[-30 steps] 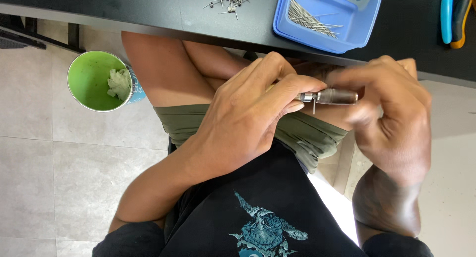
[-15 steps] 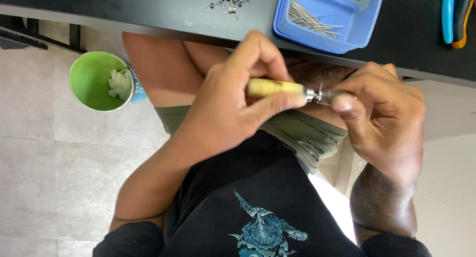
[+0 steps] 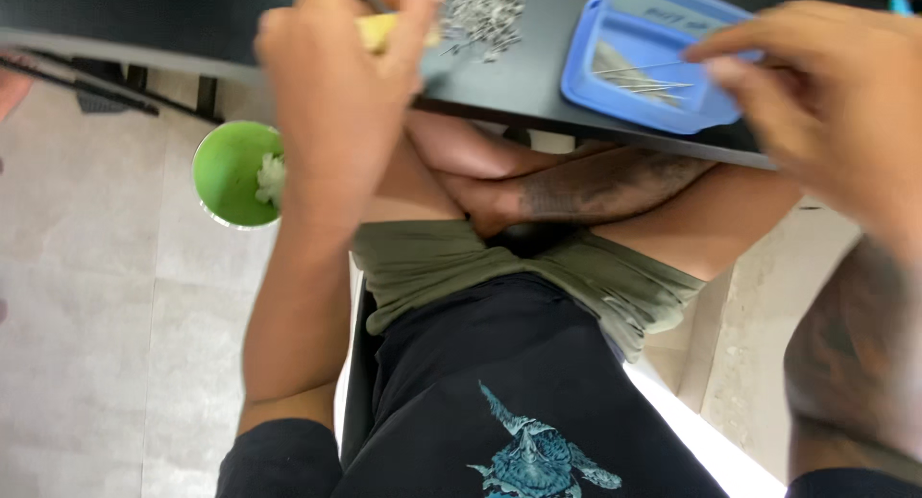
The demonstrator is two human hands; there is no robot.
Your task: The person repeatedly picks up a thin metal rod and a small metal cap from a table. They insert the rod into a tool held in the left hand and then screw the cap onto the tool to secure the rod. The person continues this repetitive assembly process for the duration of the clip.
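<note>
Hands have parted: left hand (image 3: 336, 85) clamps yellow-handled tool (image 3: 379, 29); right hand (image 3: 826, 95) seemingly pinches pin (image 3: 639, 69).

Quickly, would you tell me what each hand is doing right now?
Left hand: closed around a yellow-handled tool above the black table.
Right hand: pinching a thin metal pin over the blue tray.

A green cup (image 3: 229, 174) stands on the pale tiled floor (image 3: 96, 315), left of the seated person's knees, with a whitish wad (image 3: 272, 178) inside against its right wall. A pile of small metal parts (image 3: 480, 13) lies on the black table (image 3: 538, 75). Below the table edge show bare crossed legs (image 3: 576, 186), olive shorts (image 3: 451, 263) and a black shirt with a blue turtle print (image 3: 538, 455).
</note>
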